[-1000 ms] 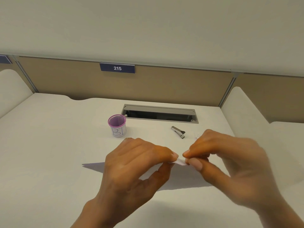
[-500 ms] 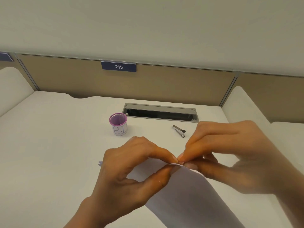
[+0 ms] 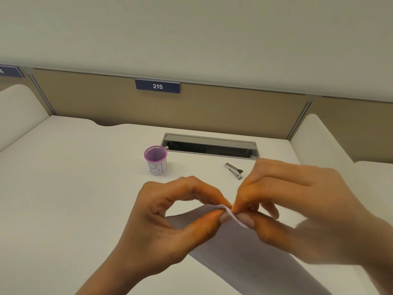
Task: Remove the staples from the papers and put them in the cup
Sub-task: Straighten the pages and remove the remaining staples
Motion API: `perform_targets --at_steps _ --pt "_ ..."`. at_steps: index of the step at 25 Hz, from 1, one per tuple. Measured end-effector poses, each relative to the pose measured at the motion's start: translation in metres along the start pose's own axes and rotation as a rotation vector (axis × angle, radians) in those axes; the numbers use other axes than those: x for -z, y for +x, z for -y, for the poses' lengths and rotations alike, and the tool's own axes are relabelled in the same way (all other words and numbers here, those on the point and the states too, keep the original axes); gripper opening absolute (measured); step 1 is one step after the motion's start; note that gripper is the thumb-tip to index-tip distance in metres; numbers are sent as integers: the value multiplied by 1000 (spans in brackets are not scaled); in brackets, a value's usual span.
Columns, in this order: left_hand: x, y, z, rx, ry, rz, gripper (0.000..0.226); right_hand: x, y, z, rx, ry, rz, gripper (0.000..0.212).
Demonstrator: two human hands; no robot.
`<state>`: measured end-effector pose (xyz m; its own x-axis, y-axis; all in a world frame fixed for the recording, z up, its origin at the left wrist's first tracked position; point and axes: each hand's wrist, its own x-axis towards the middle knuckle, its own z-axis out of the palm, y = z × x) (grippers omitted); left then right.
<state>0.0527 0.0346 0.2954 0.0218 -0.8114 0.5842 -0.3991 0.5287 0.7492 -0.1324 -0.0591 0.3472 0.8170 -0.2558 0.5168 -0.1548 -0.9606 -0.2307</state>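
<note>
Standing on white desk (image 3: 74, 177) — cup (image 3: 156, 160), beige partition (image 3: 234, 109) behind.

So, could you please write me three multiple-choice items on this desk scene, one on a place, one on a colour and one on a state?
1. Where does the small metal tool lie relative to the mesh cup?
A. on the desk, to its right
B. inside it
C. to its left

2. What colour is the cup's rim?
A. green
B. purple
C. black

3. What are the left hand and the right hand doing?
A. both pinch one corner of the paper
B. both lie flat on the desk
C. one lifts the cup

Answers:
1 A: the tool lies on bare desk right of the cup, apart from it.
2 B: the mesh rim shows purple above a white label.
3 A: thumb and forefinger of each hand meet on the raised paper corner.
</note>
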Motion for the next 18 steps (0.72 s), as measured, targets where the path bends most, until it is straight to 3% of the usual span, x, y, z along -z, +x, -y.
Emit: perform_targets --at_steps 1,3,9,13,18 --pt "0 0 0 -3 2 -9 15 3 -12 7 -58 21 104 8" --pt "0 0 1 -7 2 -25 18 4 -14 16 27 30 187 8" --pt "3 -2 8 -19 -61 14 18 -3 -8 16 88 -134 195 16" --pt "2 -5 7 22 -158 21 21 -2 -9 11 16 44 177 10" --pt "5 -5 3 168 -319 75 6 -3 -6 6 18 190 170 8"
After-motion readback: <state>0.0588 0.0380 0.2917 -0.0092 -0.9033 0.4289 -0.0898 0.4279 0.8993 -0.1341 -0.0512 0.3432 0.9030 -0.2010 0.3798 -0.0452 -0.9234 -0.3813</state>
